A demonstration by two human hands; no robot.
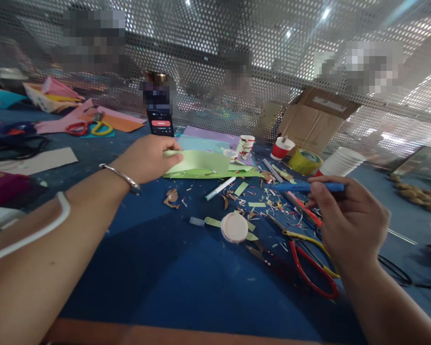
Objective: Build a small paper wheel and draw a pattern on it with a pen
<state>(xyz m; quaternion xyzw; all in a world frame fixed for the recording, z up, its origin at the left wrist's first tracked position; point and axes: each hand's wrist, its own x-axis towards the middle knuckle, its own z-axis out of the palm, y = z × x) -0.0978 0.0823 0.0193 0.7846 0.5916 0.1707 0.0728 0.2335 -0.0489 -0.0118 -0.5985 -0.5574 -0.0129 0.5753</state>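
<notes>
Blue tabletop (147, 273), littered with paper scraps (241, 189), spreads beneath the left hand (149, 157), pinching a green paper strip (204, 162) at far middle, and the right hand (350, 220), gripping a blue pen (332, 187) at right: seemingly a paper-handling step calling for a light, steady hold.

We had our left arm (79, 235) extended forward from the lower left, the left hand (151, 155) knuckles-up with thumb (177, 158) and bent fingers (169, 143) pinched together. Our right arm (388, 302), partly out of view, slanted up from the lower right; we held the right hand (348, 220) well apart, its thumb pressed toward curled fingers (355, 191).
</notes>
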